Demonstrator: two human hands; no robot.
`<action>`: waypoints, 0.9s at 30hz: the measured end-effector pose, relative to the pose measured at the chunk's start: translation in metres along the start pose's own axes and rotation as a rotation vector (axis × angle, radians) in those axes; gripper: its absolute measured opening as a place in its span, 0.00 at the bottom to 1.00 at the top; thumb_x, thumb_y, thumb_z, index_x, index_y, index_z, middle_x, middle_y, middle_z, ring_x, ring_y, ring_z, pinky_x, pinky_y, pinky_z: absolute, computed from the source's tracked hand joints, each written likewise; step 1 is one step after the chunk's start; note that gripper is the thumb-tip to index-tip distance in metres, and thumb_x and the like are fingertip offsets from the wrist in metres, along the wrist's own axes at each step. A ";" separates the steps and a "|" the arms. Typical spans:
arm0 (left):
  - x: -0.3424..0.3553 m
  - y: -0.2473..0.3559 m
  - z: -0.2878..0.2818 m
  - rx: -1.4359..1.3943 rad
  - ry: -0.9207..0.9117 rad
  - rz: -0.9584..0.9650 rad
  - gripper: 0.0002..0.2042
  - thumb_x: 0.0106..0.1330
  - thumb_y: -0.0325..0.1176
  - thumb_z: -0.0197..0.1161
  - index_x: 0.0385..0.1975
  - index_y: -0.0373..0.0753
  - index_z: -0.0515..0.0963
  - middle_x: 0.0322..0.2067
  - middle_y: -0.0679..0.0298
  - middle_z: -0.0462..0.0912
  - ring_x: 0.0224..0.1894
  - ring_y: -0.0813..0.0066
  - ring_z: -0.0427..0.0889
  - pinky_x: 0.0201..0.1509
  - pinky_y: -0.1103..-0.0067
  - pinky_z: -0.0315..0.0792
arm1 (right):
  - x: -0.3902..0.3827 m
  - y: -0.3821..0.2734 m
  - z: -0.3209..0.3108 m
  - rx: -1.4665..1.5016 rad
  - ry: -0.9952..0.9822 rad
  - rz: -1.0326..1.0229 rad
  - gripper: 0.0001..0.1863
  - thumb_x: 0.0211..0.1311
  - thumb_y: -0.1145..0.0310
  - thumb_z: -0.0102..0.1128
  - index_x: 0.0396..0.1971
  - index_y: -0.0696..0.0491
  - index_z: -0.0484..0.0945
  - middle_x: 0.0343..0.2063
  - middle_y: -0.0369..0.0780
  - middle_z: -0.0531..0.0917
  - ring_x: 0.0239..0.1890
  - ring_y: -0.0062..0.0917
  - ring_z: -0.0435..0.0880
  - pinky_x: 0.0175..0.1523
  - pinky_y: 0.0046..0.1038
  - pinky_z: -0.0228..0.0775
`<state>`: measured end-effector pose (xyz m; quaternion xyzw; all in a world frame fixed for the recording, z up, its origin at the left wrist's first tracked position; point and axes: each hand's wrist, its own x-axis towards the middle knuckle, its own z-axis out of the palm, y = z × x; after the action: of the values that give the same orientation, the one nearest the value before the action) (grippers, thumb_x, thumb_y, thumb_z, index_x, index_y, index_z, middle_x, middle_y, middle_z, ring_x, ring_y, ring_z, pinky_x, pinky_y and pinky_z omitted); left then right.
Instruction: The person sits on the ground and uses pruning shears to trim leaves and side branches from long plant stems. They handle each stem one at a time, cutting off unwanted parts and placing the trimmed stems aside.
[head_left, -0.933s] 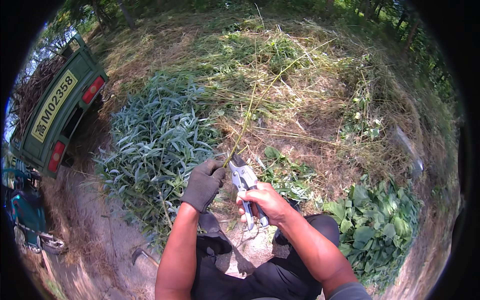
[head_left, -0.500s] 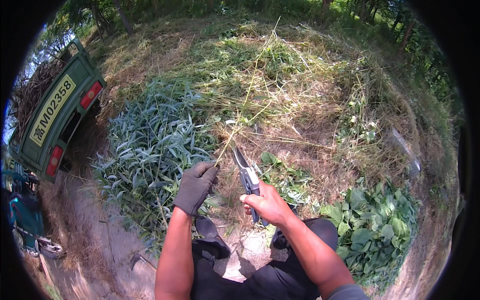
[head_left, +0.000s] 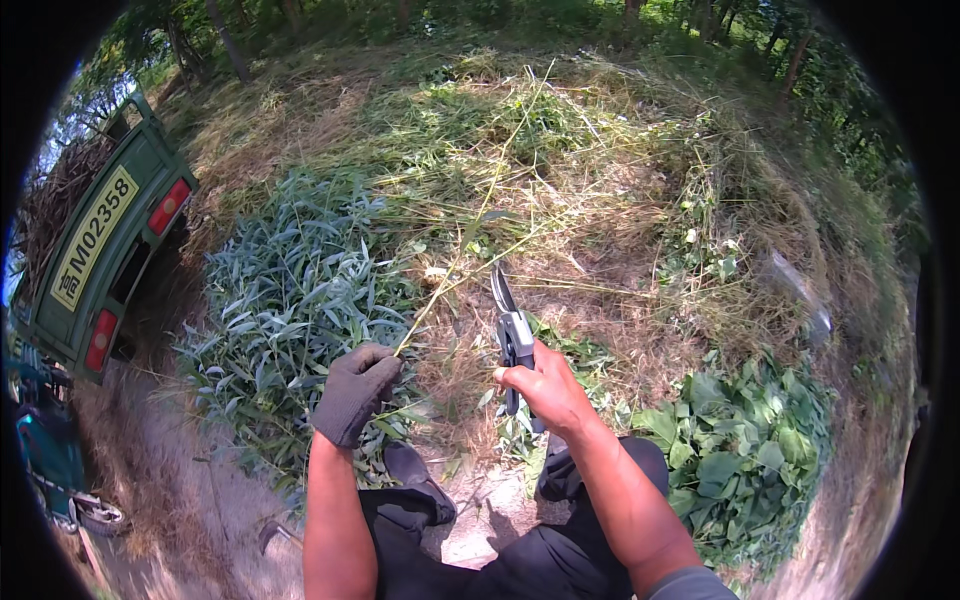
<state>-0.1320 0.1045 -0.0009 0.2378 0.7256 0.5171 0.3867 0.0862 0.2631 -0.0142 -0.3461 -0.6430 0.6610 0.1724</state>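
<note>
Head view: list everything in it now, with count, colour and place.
cut stem: 1, yellow-green, in the left hand
pruning shears: 1, silver and dark, in the right hand
narrow-leaved pile: 1, grey-green, left
broad-leaved pile: 1, green, lower right
strewn grass: uncounted, straw and green, centre to back
cargo vehicle: 1, green, left, loaded with brown sticks
second vehicle: 1, teal, left edge, partly cut off
hooked tool: 1, dark head, lower left
pale object: 1, right, kind unclear
trees: several, green, back
shoes: 2, dark, below the hands
left hand: 1, dark grey glove
right hand: 1, bare
</note>
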 end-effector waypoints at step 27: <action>-0.004 -0.003 -0.022 0.103 0.027 -0.031 0.10 0.65 0.39 0.65 0.30 0.39 0.80 0.20 0.71 0.79 0.16 0.87 0.68 0.19 0.86 0.58 | -0.014 -0.011 0.019 -0.281 -0.268 -0.144 0.28 0.54 0.66 0.59 0.55 0.61 0.71 0.42 0.49 0.81 0.47 0.37 0.80 0.54 0.35 0.70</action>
<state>-0.1474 0.0881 0.0007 0.2390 0.7600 0.4763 0.3721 0.0811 0.2409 -0.0014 -0.2287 -0.7694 0.5908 0.0820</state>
